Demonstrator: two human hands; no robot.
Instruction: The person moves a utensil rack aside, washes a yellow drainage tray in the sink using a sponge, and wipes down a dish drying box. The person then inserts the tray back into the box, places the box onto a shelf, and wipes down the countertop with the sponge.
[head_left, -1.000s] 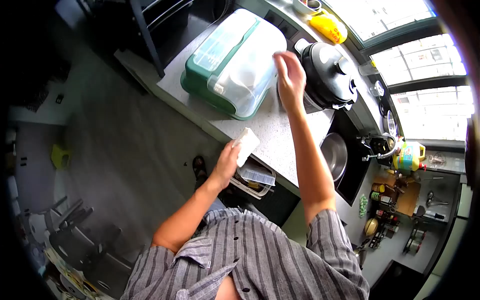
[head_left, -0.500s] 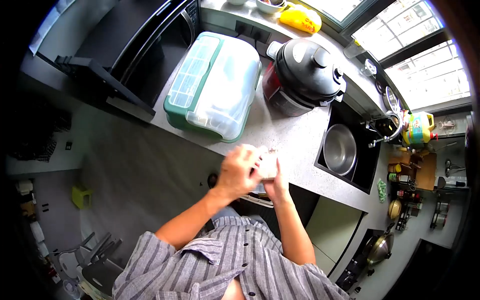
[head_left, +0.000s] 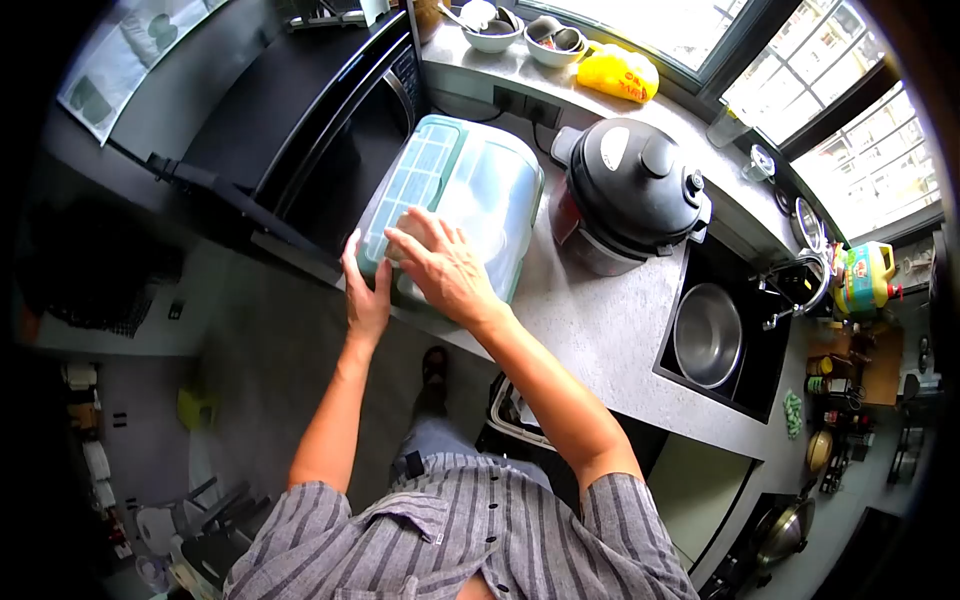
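Note:
A green box with a clear lid point(head_left: 490, 195) stands on the grey counter, its near left corner under my hands. My left hand point(head_left: 367, 295) is at that corner, thumb and fingers apart, touching the box's edge. Above the lid's near part, my right hand point(head_left: 447, 272) is spread with its fingers apart, over or on the lid. No white item shows in either hand. Close to the right of the box is a black pressure cooker point(head_left: 640, 190).
A black oven point(head_left: 350, 150) is left of the box. At the right, a metal bowl point(head_left: 708, 335) sits in the dark sink. Bowls point(head_left: 492, 35) and a yellow bag point(head_left: 617, 73) line the window ledge. An open bin point(head_left: 515, 415) is below the counter edge.
Both hands have moved from the counter's front edge to the green box. The white item they held is no longer seen. The view has shifted, showing more of the oven.

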